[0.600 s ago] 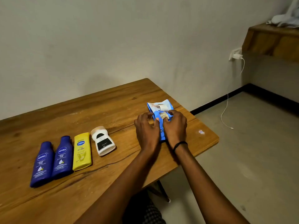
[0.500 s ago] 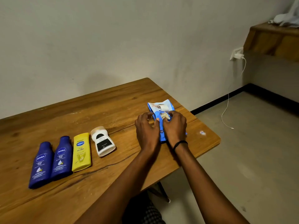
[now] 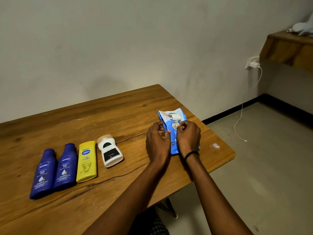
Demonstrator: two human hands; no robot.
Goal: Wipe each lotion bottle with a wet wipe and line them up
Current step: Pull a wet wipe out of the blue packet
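A blue wet-wipe pack (image 3: 174, 133) is seen lying flat near the right end of a wooden table (image 3: 118, 116), its far end crumpled and its resealable flap peeled partly back. The pack is held between both hands. The left hand (image 3: 158, 143) is curled over the pack's left edge, with the thumb and fingers pressed against the blue wrapper. The right hand (image 3: 188, 137) is closed over the pack's right side, its fingertips pinched together at the opening on top; whether a wipe is caught between them cannot be told. A black band (image 3: 191, 154) is worn on the right wrist. To the left of the hands, well apart from the pack, four lotion bottles are laid flat in a row with their caps pointing away: a white bottle (image 3: 111, 150) with a black label, tilted slightly and set a little apart; a yellow bottle (image 3: 86, 161) beside it; then two dark blue bottles, one (image 3: 66, 167) just beside the yellow one and the other (image 3: 43, 173) touching it at the far left. A small white sticker (image 3: 216, 146) is seen on the table's right corner. Behind, a white charger (image 3: 253, 64) is plugged into the wall, its cable trailing onto the floor.
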